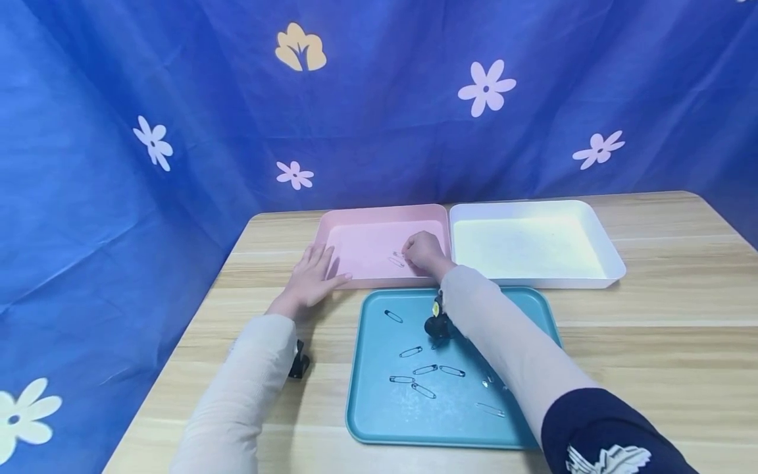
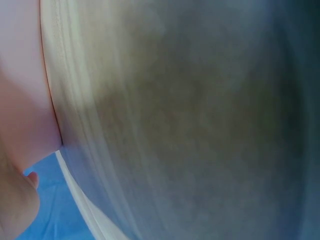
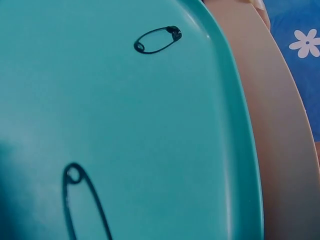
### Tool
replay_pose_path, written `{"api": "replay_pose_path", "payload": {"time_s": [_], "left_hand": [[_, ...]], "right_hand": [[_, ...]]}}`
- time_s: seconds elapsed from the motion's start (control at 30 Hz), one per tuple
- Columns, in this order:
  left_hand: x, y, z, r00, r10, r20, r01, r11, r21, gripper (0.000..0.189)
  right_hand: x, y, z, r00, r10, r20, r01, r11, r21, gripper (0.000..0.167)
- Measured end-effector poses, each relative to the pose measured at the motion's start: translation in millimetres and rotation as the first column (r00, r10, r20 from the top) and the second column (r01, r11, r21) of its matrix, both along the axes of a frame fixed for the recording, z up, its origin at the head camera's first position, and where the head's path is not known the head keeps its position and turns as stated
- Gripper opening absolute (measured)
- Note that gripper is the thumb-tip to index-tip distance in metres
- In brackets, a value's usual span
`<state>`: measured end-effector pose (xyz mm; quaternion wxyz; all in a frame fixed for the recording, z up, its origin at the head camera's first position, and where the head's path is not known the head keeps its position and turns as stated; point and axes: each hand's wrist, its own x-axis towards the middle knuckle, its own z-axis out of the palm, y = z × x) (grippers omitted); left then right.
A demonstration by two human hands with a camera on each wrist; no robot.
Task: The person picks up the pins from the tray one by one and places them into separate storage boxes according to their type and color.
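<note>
My left hand [image 1: 310,276] lies spread with straight fingers over the left front rim of the pink tray [image 1: 355,283]. Inside that tray, toward its right front, is my right hand [image 1: 426,251] with its fingers bent and fingertips low. A silver safety pin [image 1: 397,254] reaches up to those fingertips; I cannot tell whether they pinch it. Another silver safety pin [image 1: 395,262] lies just in front of it. Several dark safety pins [image 1: 424,369] are scattered on the teal tray [image 1: 355,395], partly hidden under my right forearm. The right wrist view shows a dark safety pin [image 3: 158,40] near the teal rim.
A white tray [image 1: 533,283] stands right of the pink one, side by side with it. On the teal tray's right half lies a silver safety pin [image 1: 490,409]. A blue flowered cloth [image 1: 379,118] hangs behind the wooden table [image 1: 651,316].
</note>
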<state>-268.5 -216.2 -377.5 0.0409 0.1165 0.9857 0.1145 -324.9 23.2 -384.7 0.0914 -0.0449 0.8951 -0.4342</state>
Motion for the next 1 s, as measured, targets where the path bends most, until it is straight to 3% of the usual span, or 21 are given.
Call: {"api": "replay_pose_path", "payload": {"time_s": [0.23,0.47,0.8,1.0], "left_hand": [[2.1,1.0,2.7,1.0,0.002,0.007,-0.002,1.0,-0.006,0.083],[2.4,1.3,2.1,1.0,0.002,0.012,-0.002,1.0,-0.001,0.082],[4.6,1.7,3.7,1.0,0.005,0.026,-0.005,1.0,0.003,0.079],[3.8,1.3,3.9,1.0,0.001,0.018,-0.001,1.0,0.0,0.082]], "right_hand": [[0.9,-1.9,0.8,1.0,-0.012,0.023,0.012,1.0,0.003,0.012],[5.0,-0.7,4.4,1.0,0.017,-0.02,-0.017,0.999,0.032,0.014],[13.0,1.8,9.0,0.996,0.033,0.077,-0.021,0.987,-0.157,0.013],[17.6,6.6,17.8,0.998,0.062,0.007,-0.06,0.988,-0.142,0.012]]}}
